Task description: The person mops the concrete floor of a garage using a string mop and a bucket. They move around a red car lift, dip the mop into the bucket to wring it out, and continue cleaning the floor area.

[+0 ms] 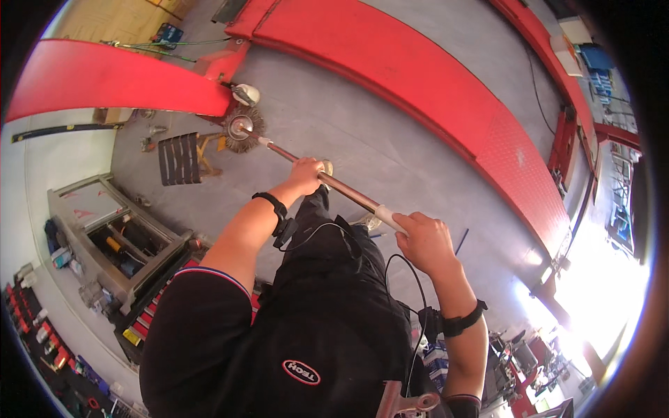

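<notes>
Grey smooth floor (390, 146), biggest area. Long red metal runway (418, 76) across the upper right, shorter red metal beam (125, 76) at upper left. Grey metal-framed cabinet (77, 198), lower left. Black slatted seat on a yellow frame (179, 159) stands just left of the work spot.

Work piece: long tubular pole (352, 194), coppery brown with a pale end section, running from the hands diagonally up-left to a round grey-brown bristle brush head (240, 127) with a metallic centre. The head sits near the beam's end; can't tell if the bristles press on the floor. Rounded white object (246, 95) right beside the bristles.

Grip: left hand (306, 175) wrapped round the pole partway along, right hand (421, 240) wrapped round the pale upper end. Hands well apart, which should give good leverage.

Doing it well, my judgement: steer with the left, push from the right, short light strokes. Keep the bristles off the seat and the white object. Mind the beam's edge. Keep the thin black cable (425, 299) by the right arm from snagging.
</notes>
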Motion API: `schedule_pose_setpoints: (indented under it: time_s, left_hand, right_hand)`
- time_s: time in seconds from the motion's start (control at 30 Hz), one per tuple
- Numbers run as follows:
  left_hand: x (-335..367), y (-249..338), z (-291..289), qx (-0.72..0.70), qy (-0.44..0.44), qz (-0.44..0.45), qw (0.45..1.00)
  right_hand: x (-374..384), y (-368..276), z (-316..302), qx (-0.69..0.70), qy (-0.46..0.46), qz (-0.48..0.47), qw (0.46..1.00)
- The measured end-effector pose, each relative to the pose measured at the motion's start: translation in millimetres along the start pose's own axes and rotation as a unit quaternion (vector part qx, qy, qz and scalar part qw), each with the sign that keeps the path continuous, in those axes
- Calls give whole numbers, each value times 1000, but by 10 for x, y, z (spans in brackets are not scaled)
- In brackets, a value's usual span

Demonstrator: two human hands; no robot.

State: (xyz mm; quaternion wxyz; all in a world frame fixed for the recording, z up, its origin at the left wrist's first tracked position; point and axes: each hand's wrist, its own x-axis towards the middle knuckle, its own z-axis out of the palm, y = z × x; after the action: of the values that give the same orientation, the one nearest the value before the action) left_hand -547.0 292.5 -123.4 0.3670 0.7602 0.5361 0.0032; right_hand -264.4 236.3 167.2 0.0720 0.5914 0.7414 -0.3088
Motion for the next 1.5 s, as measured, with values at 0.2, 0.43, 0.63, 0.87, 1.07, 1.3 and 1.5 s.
schedule_pose_setpoints:
  time_s: [0.2,0.43,0.63,0.87,1.07,1.3,1.5]
  left_hand:
    - [-68,522,377,26,-53,24,998]
    - [-64,1903,1340,6,-49,183,982]
    - [-105,3352,1828,37,-166,261,950]
    - [-114,3482,1577,-47,-166,230,958]
    - [-192,2857,1003,-81,-94,132,984]
    - [-443,1551,390,-68,-27,-2,997]
    - [-688,370,-27,-56,35,-88,994]
  right_hand:
    - [-673,279,164,34,-5,73,997]
    - [-2103,923,83,46,52,186,980]
    - [-3223,1016,-199,27,108,260,959]
    - [-3219,1186,-588,2,113,190,975]
    - [-2411,979,-910,-21,85,52,995]
    - [-1212,276,-796,-42,40,-49,997]
    - [-271,-322,-420,-80,6,-141,987]
